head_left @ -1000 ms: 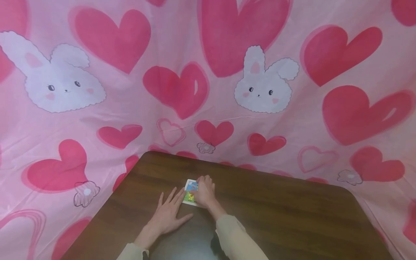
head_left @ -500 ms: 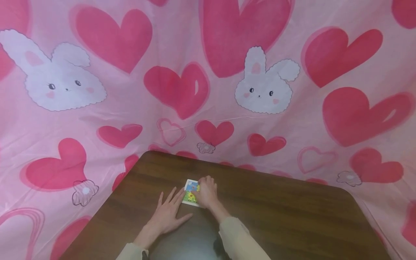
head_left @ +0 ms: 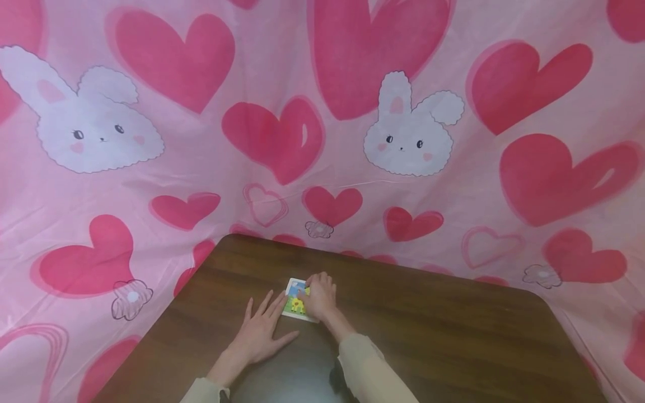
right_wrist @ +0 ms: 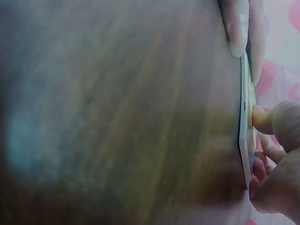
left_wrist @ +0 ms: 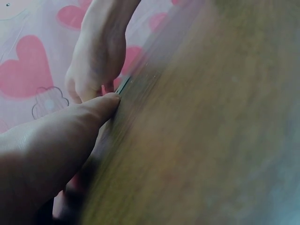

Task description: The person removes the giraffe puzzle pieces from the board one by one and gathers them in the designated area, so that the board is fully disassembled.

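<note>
A small flat picture board (head_left: 295, 306) with a white frame lies on the brown table, showing a yellow giraffe, green ground and blue sky. My left hand (head_left: 259, 336) rests flat with fingers spread, fingertips right at the board's left edge. The right hand (head_left: 321, 298) covers the board's right side. In the right wrist view, the thumb of that right hand (right_wrist: 281, 154) presses on the picture face while its other fingers curl by the far end of the board's white edge (right_wrist: 244, 136). In the left wrist view the board shows only as a thin edge (left_wrist: 123, 85).
A dark wooden table (head_left: 443, 330) with rounded corners spreads around the hands. Behind it hangs a pink cloth (head_left: 347, 151) printed with hearts and rabbit faces, close along the table's far edges.
My right hand has shifted slightly to the right over the board, uncovering more of the giraffe. The left hand and the board have stayed in place.
</note>
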`<state>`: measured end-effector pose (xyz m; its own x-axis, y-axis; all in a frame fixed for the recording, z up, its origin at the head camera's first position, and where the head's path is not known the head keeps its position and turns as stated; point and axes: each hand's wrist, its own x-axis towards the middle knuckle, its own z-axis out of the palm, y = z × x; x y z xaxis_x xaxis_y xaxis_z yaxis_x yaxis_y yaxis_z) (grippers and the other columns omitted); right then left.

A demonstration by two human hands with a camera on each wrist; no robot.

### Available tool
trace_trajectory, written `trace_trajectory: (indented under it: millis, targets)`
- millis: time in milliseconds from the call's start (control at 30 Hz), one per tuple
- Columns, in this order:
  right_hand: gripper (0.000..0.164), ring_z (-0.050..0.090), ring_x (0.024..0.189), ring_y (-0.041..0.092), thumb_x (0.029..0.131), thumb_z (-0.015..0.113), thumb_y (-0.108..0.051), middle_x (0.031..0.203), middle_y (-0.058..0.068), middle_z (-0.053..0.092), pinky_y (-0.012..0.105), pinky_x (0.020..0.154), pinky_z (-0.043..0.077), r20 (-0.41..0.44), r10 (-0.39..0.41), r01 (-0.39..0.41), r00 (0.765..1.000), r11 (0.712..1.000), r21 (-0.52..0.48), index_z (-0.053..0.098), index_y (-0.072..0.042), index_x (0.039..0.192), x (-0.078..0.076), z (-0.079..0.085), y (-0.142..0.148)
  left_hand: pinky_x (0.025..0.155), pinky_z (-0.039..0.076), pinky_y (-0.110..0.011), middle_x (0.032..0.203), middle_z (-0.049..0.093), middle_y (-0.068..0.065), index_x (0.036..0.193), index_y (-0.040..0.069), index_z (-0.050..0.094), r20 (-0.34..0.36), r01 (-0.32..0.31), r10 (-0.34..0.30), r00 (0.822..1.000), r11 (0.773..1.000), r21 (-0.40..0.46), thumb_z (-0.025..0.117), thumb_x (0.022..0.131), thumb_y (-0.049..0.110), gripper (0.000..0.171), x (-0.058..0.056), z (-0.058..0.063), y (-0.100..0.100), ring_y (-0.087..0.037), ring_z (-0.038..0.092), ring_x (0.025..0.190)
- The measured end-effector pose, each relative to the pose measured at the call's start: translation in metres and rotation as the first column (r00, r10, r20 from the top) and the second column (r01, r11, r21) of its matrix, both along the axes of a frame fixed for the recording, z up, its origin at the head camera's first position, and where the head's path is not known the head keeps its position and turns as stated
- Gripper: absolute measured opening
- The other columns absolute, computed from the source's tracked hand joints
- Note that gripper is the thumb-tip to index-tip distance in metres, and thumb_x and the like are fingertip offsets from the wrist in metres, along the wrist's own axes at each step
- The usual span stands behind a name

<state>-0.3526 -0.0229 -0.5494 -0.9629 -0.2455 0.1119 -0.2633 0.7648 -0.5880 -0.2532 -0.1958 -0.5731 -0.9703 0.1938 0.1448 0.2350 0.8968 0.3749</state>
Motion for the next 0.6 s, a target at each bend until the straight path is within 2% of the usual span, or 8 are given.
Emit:
trace_trajectory:
  millis: [133,300,600]
  targets:
    - [0.035,0.055,0.122,0.035,0.098,0.084,-0.024,0.129,0.017,0.061,0.053,0.106,0.046,-0.035,-0.004,0.004,0.999,1.000,-0.014,0.071,-0.001,0.120,0.0030,0.0002,-0.0027,0.132,0.009,-0.081,0.180,0.039,-0.007,0.170,0.012,0.041,-0.007,-0.002,0.002,1.000,1.000,0.002,0.065,0.098,0.072,0.097,-0.0004,-0.0023,-0.0008,-0.041,0.027,0.170]
    - [0.032,0.057,0.119,0.034,0.098,0.083,-0.023,0.125,0.017,0.063,0.052,0.102,0.048,-0.092,0.005,-0.004,0.996,1.000,0.004,0.074,0.000,0.119,0.0033,-0.0023,-0.0050,0.133,0.009,-0.081,0.180,0.039,-0.007,0.170,0.012,0.041,-0.019,-0.005,0.005,1.000,1.000,-0.003,0.064,0.098,0.073,0.097,-0.0017,-0.0050,-0.0016,-0.041,0.027,0.170]
    - [0.024,0.055,0.112,0.034,0.105,0.070,-0.020,0.120,0.018,0.063,0.049,0.094,0.046,-0.130,-0.017,0.014,0.991,1.000,-0.018,0.069,0.001,0.116,0.0008,-0.0094,-0.0080,0.133,0.006,-0.080,0.181,0.036,-0.007,0.171,0.012,0.039,0.015,-0.007,0.007,1.000,1.000,0.005,0.064,0.098,0.074,0.099,-0.0022,-0.0062,-0.0013,-0.041,0.024,0.171]
